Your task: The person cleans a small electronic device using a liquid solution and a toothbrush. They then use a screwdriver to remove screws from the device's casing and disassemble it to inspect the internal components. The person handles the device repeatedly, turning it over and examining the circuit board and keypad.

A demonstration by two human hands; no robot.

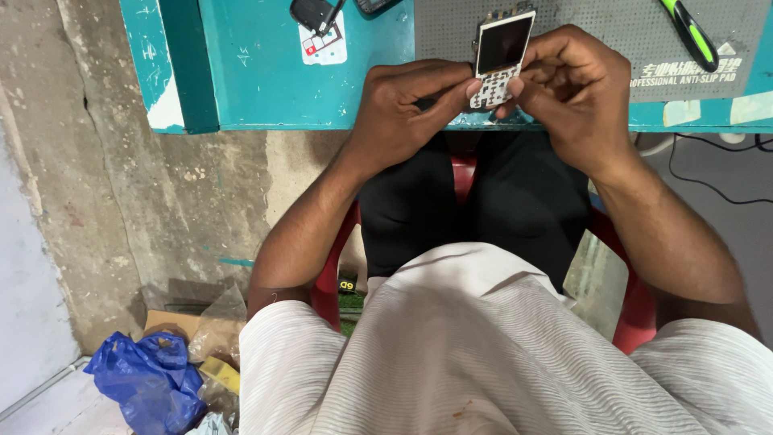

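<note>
- I hold a small keypad phone [501,58] at the top centre of the frame, just above the near edge of the teal table [266,72].
- My left hand [403,113] is closed on the phone's lower left side, thumb pressed against the white keypad.
- My right hand [572,89] is clamped on its right side, fingers curled over the edge beside the dark screen.
- The phone stands nearly upright, tilted slightly right, its top over a grey perforated mat [596,32] that covers the table's upper right.
- The table edge runs straight across the frame just under my knuckles; below it there is open room down to my lap.
- A green-and-black tool [688,32] lies on the mat at the upper right, well apart from my hands.
- A dark small object [312,13] with a white card [324,47] sits at the top, left of the mat, near my left hand but not touching it.
- I sit on a red chair [636,310]; a black cable [717,189] trails on the floor at the right.
- At the lower left, a blue plastic bag [149,379] lies crumpled by the wall with clear bags [216,322] and a flat piece of cardboard [171,322]; I cannot tell what the bags hold.
</note>
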